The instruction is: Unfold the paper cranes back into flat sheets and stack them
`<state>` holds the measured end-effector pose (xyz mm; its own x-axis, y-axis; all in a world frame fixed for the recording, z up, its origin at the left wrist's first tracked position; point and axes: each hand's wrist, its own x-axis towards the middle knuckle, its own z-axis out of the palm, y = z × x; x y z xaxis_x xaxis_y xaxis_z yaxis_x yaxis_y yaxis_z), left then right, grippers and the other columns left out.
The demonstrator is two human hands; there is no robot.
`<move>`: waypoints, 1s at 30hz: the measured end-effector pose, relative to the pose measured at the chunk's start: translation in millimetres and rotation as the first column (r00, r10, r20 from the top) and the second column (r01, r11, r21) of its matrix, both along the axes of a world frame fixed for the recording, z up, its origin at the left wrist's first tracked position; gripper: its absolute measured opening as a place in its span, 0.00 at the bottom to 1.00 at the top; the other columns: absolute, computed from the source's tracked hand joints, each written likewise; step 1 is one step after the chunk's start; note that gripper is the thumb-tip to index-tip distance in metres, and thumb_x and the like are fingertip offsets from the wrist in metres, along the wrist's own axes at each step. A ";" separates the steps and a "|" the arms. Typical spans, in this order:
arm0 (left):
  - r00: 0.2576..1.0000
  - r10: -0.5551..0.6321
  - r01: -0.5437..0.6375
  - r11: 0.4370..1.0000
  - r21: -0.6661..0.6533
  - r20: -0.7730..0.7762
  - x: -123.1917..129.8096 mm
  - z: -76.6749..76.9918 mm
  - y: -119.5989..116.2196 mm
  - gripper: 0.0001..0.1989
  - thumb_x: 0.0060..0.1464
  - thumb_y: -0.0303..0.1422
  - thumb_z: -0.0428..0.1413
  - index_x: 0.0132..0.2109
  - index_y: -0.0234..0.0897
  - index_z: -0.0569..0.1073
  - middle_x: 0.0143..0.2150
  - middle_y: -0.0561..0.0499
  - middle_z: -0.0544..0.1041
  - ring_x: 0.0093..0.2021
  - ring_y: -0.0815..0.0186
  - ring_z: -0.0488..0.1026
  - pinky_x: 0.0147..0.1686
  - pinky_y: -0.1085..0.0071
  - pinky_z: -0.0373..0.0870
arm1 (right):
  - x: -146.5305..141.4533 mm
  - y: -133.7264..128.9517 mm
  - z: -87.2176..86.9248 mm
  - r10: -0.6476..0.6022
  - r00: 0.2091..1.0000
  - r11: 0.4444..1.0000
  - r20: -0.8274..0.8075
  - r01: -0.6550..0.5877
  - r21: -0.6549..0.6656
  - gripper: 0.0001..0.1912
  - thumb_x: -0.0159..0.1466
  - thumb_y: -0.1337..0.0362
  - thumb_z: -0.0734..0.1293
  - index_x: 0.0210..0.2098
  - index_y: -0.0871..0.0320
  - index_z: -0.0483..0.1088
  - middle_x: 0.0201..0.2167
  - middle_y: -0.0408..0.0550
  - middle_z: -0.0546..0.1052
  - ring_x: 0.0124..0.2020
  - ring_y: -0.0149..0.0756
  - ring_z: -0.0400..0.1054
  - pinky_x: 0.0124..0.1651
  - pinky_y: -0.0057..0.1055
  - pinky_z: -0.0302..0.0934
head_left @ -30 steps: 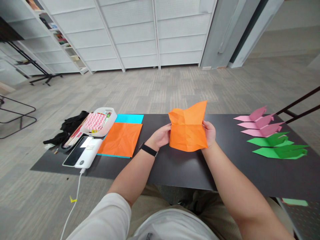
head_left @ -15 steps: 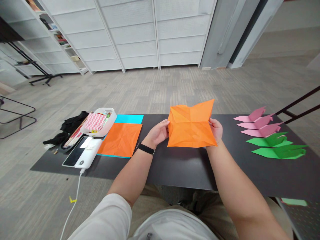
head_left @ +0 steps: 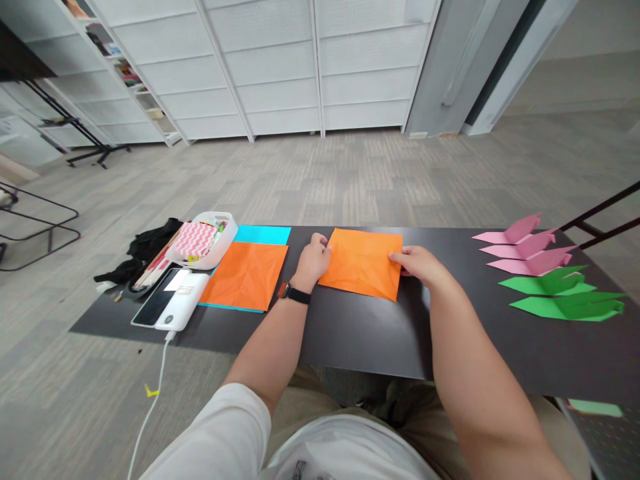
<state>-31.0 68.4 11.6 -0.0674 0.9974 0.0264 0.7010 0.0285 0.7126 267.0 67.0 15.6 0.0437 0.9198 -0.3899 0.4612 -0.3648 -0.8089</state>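
A creased orange paper square (head_left: 363, 264) lies nearly flat on the dark table (head_left: 365, 333), in front of me. My left hand (head_left: 313, 259) is closed at its left edge, fingers bent, with the thumb beside the paper. At the right edge my right hand (head_left: 421, 263) pinches the sheet, thumb on top and fingers partly hidden under it. Left of my left hand lies another orange sheet (head_left: 245, 275) over light blue paper (head_left: 264, 235). Folded pink paper birds (head_left: 531, 245) and green paper birds (head_left: 567, 307) stand in a column at the right.
At the table's left are a white basket (head_left: 225, 243) with a pink-and-white patterned item, a black cloth (head_left: 153, 241), a phone (head_left: 157, 300) and a white power bank (head_left: 184, 301) with a cable (head_left: 161, 383) hanging off the front edge.
The orange paper has come down from between my raised hands onto the table and looks flatter. My right hand has shifted left and now grips its right edge; the view has moved slightly.
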 end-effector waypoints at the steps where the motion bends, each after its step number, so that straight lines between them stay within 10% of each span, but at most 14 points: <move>1: 0.995 -0.035 0.035 0.999 -0.005 -0.089 1.5 0.1 -2.7 0.12 0.67 0.29 0.57 0.56 0.39 0.70 0.41 0.46 0.83 0.47 0.55 0.81 0.49 0.62 0.72 | 3.5 0.0 -1.5 0.065 0.988 0.998 0.140 -0.064 -0.014 0.08 0.64 0.59 0.71 0.31 0.56 0.79 0.33 0.51 0.84 0.37 0.44 0.79 0.40 0.36 0.73; 5: 0.939 -0.148 0.137 0.989 -0.058 -0.309 13.5 3.8 -15.8 0.16 0.69 0.30 0.54 0.61 0.40 0.69 0.49 0.41 0.84 0.51 0.50 0.82 0.50 0.59 0.74 | 10.8 -2.1 3.0 -0.009 0.778 0.977 0.628 -0.127 0.172 0.15 0.65 0.50 0.71 0.36 0.55 0.80 0.37 0.57 0.83 0.41 0.51 0.78 0.45 0.44 0.71; 8: 0.893 -0.188 0.171 0.982 -0.078 -0.409 22.3 8.2 -24.7 0.14 0.70 0.31 0.51 0.60 0.42 0.71 0.53 0.41 0.83 0.52 0.52 0.82 0.51 0.60 0.74 | -7.4 -7.1 7.6 -0.129 0.741 0.841 0.659 -0.271 0.469 0.17 0.70 0.54 0.65 0.48 0.57 0.79 0.50 0.62 0.81 0.52 0.54 0.76 0.57 0.48 0.69; 13: 0.792 -0.248 0.195 0.969 -0.154 -0.558 20.5 20.2 -44.4 0.16 0.72 0.32 0.49 0.62 0.41 0.72 0.52 0.40 0.82 0.51 0.52 0.82 0.51 0.58 0.76 | -53.5 -25.4 -14.0 0.214 0.583 0.613 0.784 -0.705 0.357 0.31 0.75 0.48 0.60 0.69 0.58 0.70 0.72 0.62 0.68 0.73 0.61 0.60 0.75 0.59 0.53; 18: 0.799 -0.201 0.261 0.965 0.026 -0.567 19.7 21.4 -58.7 0.15 0.71 0.34 0.51 0.59 0.36 0.74 0.61 0.34 0.76 0.64 0.48 0.74 0.63 0.53 0.70 | -58.7 -39.6 -41.9 0.316 0.477 0.598 0.820 -0.771 0.218 0.37 0.77 0.44 0.52 0.78 0.58 0.56 0.80 0.58 0.53 0.81 0.60 0.43 0.79 0.63 0.38; 22: 0.820 -0.427 0.521 0.833 0.185 -0.381 34.0 -3.1 -52.3 0.25 0.74 0.37 0.47 0.71 0.32 0.67 0.75 0.33 0.65 0.77 0.49 0.59 0.77 0.51 0.51 | -57.3 -40.4 -43.3 0.328 0.471 0.581 0.818 -0.784 0.218 0.37 0.78 0.46 0.50 0.79 0.57 0.53 0.81 0.55 0.52 0.82 0.57 0.40 0.80 0.61 0.34; 30: 0.855 -0.359 0.434 0.890 0.138 -0.375 38.2 -35.1 -48.0 0.35 0.72 0.48 0.48 0.77 0.34 0.60 0.80 0.34 0.55 0.81 0.46 0.50 0.79 0.42 0.37 | -51.4 -42.8 -35.0 0.319 0.469 0.628 0.823 -0.755 0.187 0.36 0.78 0.48 0.48 0.81 0.53 0.47 0.82 0.52 0.48 0.82 0.53 0.41 0.80 0.64 0.28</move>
